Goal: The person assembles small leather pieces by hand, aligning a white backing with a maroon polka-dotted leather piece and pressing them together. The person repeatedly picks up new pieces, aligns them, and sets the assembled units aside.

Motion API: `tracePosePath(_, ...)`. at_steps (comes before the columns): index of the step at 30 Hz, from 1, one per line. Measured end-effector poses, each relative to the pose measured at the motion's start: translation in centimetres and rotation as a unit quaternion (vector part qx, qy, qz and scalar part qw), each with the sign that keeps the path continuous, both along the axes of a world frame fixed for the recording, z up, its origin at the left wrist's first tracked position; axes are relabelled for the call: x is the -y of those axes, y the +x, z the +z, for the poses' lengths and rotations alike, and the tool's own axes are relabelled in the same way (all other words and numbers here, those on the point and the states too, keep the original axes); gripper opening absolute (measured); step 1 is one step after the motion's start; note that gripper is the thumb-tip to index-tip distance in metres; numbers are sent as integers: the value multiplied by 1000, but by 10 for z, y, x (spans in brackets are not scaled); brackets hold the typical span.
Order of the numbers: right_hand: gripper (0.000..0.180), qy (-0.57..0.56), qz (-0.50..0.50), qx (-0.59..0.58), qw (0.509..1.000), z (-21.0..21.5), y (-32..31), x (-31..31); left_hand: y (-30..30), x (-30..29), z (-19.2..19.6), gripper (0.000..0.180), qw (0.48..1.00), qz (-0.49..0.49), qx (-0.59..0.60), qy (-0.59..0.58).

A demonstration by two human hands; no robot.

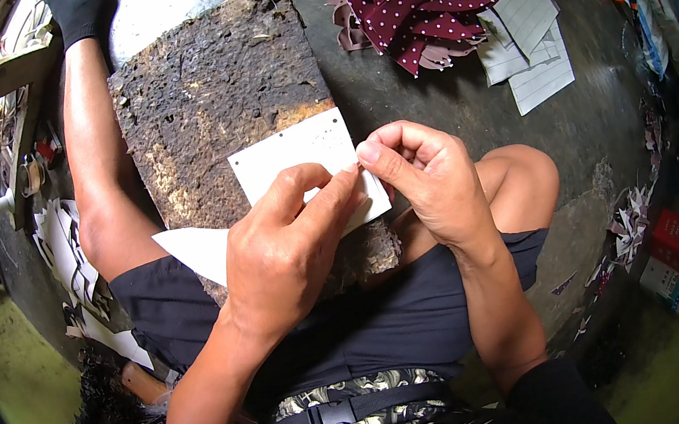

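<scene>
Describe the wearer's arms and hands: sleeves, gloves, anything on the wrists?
Left hand and right hand: no gloves, no rings on the fingers that show. Wrists carry no watch, band or cable. Forearms are uncovered; black sleeves show at the lower edge, more of the right one than the left.
</scene>
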State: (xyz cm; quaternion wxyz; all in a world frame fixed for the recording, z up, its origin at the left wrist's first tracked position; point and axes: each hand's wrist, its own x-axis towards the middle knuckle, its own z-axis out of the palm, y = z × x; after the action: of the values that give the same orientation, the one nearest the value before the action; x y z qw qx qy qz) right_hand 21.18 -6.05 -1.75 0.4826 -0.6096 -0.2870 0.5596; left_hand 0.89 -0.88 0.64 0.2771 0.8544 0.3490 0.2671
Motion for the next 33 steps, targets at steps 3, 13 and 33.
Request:
tracePosePath(3,20,-10,-6,-14,1000,-4,-1,1,-1,0,1,32,1000,-5,-7,4)
tracePosePath(13,23,38,1,20,999,-9,-7,2,0,-3,2,31,1000,-4,-24,15)
tracePosePath(33,30,25,-19,-30,999,-23,-12,3,-6,-8,-8,27,998,-9,-20,63)
